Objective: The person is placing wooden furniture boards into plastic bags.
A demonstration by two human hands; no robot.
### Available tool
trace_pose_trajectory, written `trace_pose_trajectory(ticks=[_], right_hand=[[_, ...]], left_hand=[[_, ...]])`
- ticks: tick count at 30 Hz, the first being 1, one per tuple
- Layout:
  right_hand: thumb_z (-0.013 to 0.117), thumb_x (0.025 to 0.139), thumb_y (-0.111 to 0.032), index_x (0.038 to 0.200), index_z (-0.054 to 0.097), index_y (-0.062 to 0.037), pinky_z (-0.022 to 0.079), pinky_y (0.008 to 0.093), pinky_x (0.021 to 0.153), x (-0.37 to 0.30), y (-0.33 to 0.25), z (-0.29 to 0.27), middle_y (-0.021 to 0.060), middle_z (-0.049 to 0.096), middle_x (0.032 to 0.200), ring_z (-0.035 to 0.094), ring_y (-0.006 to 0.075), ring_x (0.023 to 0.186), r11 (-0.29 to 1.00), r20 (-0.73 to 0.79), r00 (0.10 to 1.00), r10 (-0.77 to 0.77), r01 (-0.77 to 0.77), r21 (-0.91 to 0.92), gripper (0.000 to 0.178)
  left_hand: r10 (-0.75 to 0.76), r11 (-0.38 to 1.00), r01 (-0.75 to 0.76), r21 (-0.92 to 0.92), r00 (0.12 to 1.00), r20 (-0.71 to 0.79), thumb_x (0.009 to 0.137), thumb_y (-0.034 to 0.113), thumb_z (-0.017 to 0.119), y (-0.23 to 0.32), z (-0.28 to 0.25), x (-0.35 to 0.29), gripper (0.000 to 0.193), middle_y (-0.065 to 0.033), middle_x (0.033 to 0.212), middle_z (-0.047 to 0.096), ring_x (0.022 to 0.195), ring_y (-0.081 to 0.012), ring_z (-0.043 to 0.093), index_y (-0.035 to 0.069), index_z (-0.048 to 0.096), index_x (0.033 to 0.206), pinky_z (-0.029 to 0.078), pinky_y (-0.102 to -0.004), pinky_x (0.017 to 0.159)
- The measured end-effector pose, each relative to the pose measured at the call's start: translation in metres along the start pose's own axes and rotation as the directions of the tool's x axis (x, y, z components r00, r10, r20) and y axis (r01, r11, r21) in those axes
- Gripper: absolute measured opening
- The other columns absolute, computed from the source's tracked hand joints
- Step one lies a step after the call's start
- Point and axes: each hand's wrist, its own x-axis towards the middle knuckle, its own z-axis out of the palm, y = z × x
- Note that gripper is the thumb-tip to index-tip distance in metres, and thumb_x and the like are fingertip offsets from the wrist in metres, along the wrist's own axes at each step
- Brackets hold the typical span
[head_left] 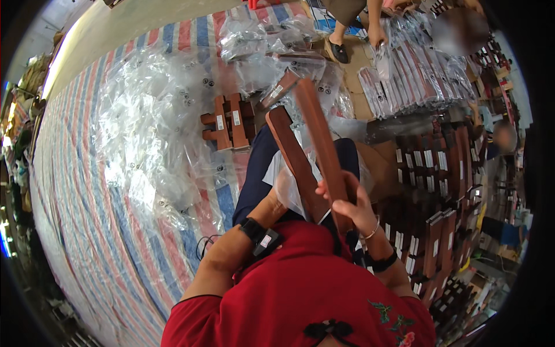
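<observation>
My right hand (359, 211) is closed around the near end of a long reddish-brown wooden piece (318, 124), which tilts up and away over my lap. A second brown wooden piece (289, 147), notched at its far end, lies along my lap to the left of the first. Beside it, my left hand (281, 189) is closed on a clear plastic bag (293, 194); its fingertips are partly hidden by the film. A white sheet (272, 169) shows on my thigh near that hand.
Clear plastic bags (150, 133) lie heaped on a striped sheet (87, 191) to the left. Several labelled wooden pieces (231, 122) rest in front. Stacks of brown pieces (428, 162) stand at my right. Another person's hand (377, 36) touches bagged pieces (404, 75) at the far right.
</observation>
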Motion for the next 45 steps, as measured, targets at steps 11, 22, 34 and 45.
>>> trace_pose_trajectory(ticks=[11, 22, 34, 45], right_hand=[[0.076, 0.073, -0.022, 0.129, 0.037, 0.0015, 0.039, 0.0332, 0.098, 0.013, 0.055, -0.005, 0.0141, 0.052, 0.119, 0.051, 0.0219, 0.112, 0.897, -0.099, 0.986, -0.133, 0.077, -0.435, 0.072], [0.083, 0.066, -0.028, 0.125, 0.038, -0.0006, 0.046, 0.0381, 0.089, 0.022, 0.067, -0.007, 0.0192, 0.057, 0.113, 0.059, 0.0303, 0.103, 0.797, -0.117, 0.984, -0.138, 0.040, -0.603, 0.079], [0.076, 0.072, -0.013, 0.126, 0.042, 0.0000, 0.044, 0.0302, 0.091, 0.052, 0.053, -0.008, 0.0096, 0.057, 0.112, 0.056, 0.0166, 0.104, 0.982, -0.030, 0.990, 0.136, -0.138, -0.132, 0.065], [0.069, 0.071, -0.020, 0.131, 0.041, 0.0027, 0.053, 0.0377, 0.083, 0.038, 0.022, -0.026, 0.0183, 0.060, 0.113, 0.064, 0.0278, 0.096, 0.996, -0.040, 0.997, 0.064, -0.061, 0.068, 0.070]], left_hand=[[-0.211, 0.955, 0.151, -0.255, 0.950, -0.229, 0.099, 0.024, 0.041, 0.022, 0.057, 0.000, 0.028, -0.0104, 0.105, 0.064, 0.095, -0.0256, 0.064, 0.007, 0.055, 0.116, 0.053, -0.0390, 0.085], [0.017, 0.991, 0.004, 0.131, 0.987, -0.157, 0.099, 0.022, 0.043, -0.001, 0.020, -0.003, 0.032, -0.0115, 0.122, 0.055, 0.111, -0.0262, 0.056, 0.008, 0.046, 0.128, 0.047, -0.0402, 0.097], [0.596, 0.523, 0.055, 0.851, 0.690, -0.411, 0.093, 0.006, 0.052, 0.044, -0.018, -0.020, 0.014, -0.0004, 0.087, 0.061, 0.083, -0.0089, 0.055, -0.002, 0.063, 0.099, 0.046, -0.0251, 0.077], [0.810, 0.136, 0.083, 0.987, 0.564, -0.159, 0.083, -0.002, 0.056, 0.108, 0.008, -0.017, 0.037, -0.0157, 0.096, 0.064, 0.083, -0.0255, 0.064, 0.011, 0.054, 0.117, 0.049, -0.0349, 0.072]])
